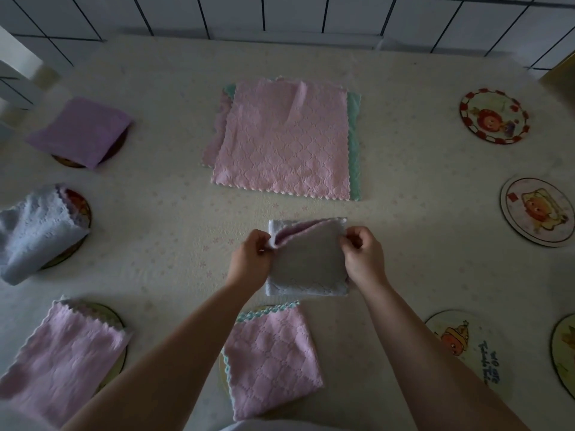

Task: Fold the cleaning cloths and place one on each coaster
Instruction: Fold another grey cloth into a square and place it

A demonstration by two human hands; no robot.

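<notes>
A grey-blue cloth with a pink inner side lies folded small in the middle of the table. My left hand pinches its upper left corner, and my right hand pinches its upper right corner. Behind it lies a flat stack of unfolded cloths, pink on top with green beneath. Folded cloths cover coasters on the left: purple, pale blue, pink. Another folded pink cloth lies between my forearms. Bare round coasters sit on the right at the far, middle and near positions.
A pale flower-print tablecloth covers the table. A white tiled wall runs along the far edge. Part of another coaster shows at the right border.
</notes>
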